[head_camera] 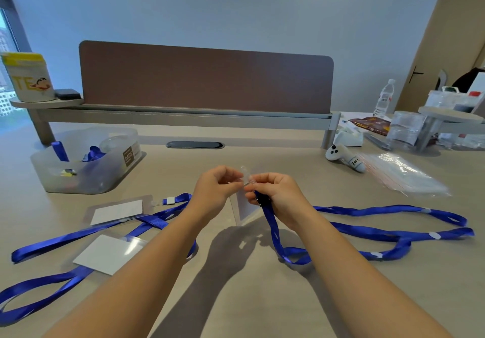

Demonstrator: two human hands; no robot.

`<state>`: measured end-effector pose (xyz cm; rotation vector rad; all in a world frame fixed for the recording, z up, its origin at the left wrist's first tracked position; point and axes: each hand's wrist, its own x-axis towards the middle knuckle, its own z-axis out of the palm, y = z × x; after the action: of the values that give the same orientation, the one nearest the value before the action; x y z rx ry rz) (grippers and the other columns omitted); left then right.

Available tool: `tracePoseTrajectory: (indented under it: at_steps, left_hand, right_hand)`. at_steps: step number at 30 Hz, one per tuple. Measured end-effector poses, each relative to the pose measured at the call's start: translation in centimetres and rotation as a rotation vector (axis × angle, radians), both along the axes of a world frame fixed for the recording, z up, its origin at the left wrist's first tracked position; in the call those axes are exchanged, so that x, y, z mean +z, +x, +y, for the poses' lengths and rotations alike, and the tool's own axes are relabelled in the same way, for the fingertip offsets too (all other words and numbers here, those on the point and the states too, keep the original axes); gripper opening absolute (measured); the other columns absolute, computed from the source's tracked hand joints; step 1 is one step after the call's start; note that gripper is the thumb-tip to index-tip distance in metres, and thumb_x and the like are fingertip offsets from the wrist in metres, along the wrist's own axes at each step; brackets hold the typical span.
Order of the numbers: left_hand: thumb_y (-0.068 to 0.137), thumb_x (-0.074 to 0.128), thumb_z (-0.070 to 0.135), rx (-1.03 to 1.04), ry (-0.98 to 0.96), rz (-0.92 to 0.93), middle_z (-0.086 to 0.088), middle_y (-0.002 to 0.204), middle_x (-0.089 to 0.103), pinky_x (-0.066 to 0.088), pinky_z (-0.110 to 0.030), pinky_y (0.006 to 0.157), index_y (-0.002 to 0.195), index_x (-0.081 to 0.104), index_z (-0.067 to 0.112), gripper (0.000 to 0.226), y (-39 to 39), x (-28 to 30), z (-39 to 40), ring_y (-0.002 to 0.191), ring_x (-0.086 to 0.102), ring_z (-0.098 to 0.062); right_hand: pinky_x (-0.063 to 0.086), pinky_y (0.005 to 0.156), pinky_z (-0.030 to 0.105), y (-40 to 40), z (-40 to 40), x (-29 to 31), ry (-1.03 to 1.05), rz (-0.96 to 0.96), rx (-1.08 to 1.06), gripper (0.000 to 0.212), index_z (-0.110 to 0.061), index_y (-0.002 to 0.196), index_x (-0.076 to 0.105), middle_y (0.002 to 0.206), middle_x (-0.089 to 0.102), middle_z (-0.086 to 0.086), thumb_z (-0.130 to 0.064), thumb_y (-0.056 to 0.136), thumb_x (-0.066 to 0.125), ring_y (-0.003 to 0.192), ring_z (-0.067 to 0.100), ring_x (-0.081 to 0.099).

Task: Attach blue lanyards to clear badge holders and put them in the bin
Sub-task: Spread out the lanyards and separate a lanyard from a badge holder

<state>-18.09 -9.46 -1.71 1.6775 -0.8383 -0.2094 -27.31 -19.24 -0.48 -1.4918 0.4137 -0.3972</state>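
Far left, a translucent plastic bin (78,177) holds blue lanyards (93,152). Mid-table, left hand (214,188) pinches a clear badge holder (245,207); right hand (275,193) grips a blue lanyard's clip end (262,199).

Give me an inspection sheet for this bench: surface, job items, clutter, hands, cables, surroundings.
Surface: light desk, matte.
Job's things: clear badge holder held up between both hands; blue lanyard trailing right from the right hand; two more badge holders lying with lanyards on the left; translucent bin far left, blue lanyard inside.
Clutter: white controller, plastic bags, water bottle, clear containers.
Hands: left hand pinches the holder's top; right hand grips the lanyard clip end.
Cables: nothing seen; grommet closed.
Surroundings: brown divider panel, tin on shelf.
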Motion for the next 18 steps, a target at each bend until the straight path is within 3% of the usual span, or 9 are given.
tracePoseTrajectory:
  at_steps: [3,9,13,18]
  left_hand:
    - [0.085,0.052,0.004,0.012,-0.003,-0.054,-0.003,0.087,0.058,0.044,-0.015,0.068,0.103,0.059,0.007,0.020,0.1,0.1,0.2,0.077,0.054,-0.008]
    - [0.086,0.049,0.005,0.075,0.052,-0.249,-0.004,0.090,0.058,0.044,-0.010,0.066,0.110,0.058,0.012,0.026,0.8,-0.1,0.6,0.083,0.054,-0.017]
    - [0.086,0.049,0.002,0.095,0.121,-0.394,-0.012,0.098,0.062,0.047,-0.028,0.075,0.111,0.058,0.013,0.030,0.9,0.0,0.8,0.081,0.052,-0.017]
    - [0.086,0.049,0.002,0.053,0.167,-0.477,-0.014,0.107,0.063,0.042,-0.014,0.067,0.112,0.059,0.014,0.030,1.2,-0.2,1.2,0.081,0.049,-0.013]
  right_hand:
    - [0.055,0.059,0.018,0.2,0.0,0.0,0.005,0.010,-0.018,0.016,-0.010,0.077,0.058,0.072,0.065,0.008,-0.003,0.089,0.051,0.060,0.013,0.063]
    - [0.050,0.042,0.012,0.5,0.4,0.1,0.007,0.037,-0.009,0.019,-0.006,0.073,0.059,0.067,0.063,0.008,-0.005,0.090,0.051,0.038,0.003,0.060]
    - [0.046,0.040,0.013,0.7,0.7,0.5,0.026,0.054,-0.019,0.021,-0.008,0.072,0.058,0.066,0.063,0.007,-0.015,0.091,0.051,0.038,0.004,0.057]
    - [0.042,0.040,0.014,1.2,0.9,0.5,-0.031,0.128,-0.074,0.028,-0.009,0.072,0.058,0.061,0.060,0.004,-0.033,0.087,0.056,0.038,0.006,0.052]
